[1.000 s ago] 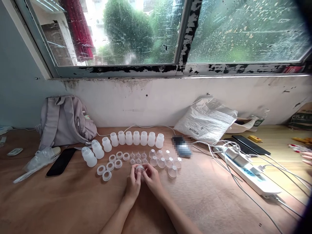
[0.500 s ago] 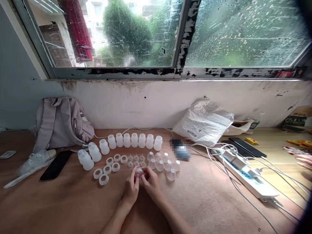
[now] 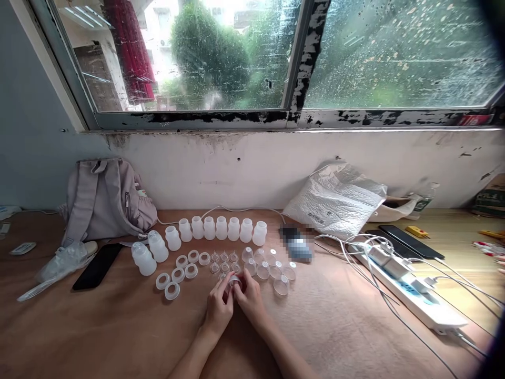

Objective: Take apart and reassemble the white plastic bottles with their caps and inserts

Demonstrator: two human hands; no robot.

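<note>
Translucent plastic is seen in the small round piece (image 3: 234, 281), which is pinched between the fingers and thumbs of the left hand (image 3: 219, 304) and the right hand (image 3: 250, 298), over the brown table (image 3: 118, 331). Beyond, frosted, waisted bottles (image 3: 221, 229) are lined up in a curve; smooth rings (image 3: 172, 298), thin-tipped discs (image 3: 224, 258) and rounded domes (image 3: 281, 286) are grouped nearer. The forearms (image 3: 195, 348) are angled inward, thumbs brought close together, fingers curled.

Daylight from window (image 3: 232, 58); glass blown white beside curtain (image 3: 134, 58). Tube-light streaks upper left. Wall (image 3: 221, 171) greyer. Table (image 3: 98, 337) dim left, bright yellowish right of power strip (image 3: 410, 288). Soft shadow below hands (image 3: 219, 308); ring (image 3: 234, 281) indistinct. Pixelated patch (image 3: 296, 245). Right corners black, edges stretched.
</note>
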